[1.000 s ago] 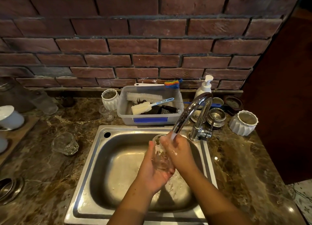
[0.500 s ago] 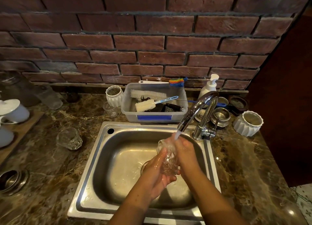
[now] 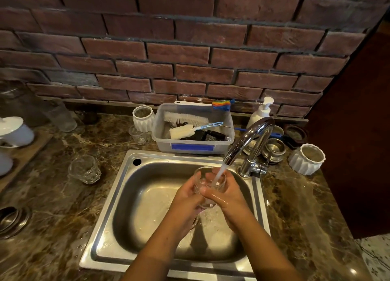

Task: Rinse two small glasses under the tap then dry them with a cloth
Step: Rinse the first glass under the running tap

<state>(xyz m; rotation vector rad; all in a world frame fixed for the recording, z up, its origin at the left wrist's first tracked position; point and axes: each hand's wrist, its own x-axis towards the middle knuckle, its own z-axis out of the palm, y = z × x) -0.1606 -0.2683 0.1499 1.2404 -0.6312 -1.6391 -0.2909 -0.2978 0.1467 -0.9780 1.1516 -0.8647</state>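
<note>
Under tap [image 3: 247,141], both grips [image 3: 186,198] [image 3: 231,197] round glass [image 3: 219,183]

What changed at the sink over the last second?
The glass shifted under the tap, so the stream now pours into its mouth rather than onto the right hand. The left hand and right hand still grip it. The second glass stays on the counter.

First glass [image 3: 202,175]: clear, small, mouth up, tilted slightly, under the water stream from tap [image 3: 250,140], gripped between left hand [image 3: 185,200] and right hand [image 3: 230,198]. Second glass [image 3: 84,170]: clear, faceted, upright on counter [image 3: 52,206], just left of sink [image 3: 109,206].
</note>
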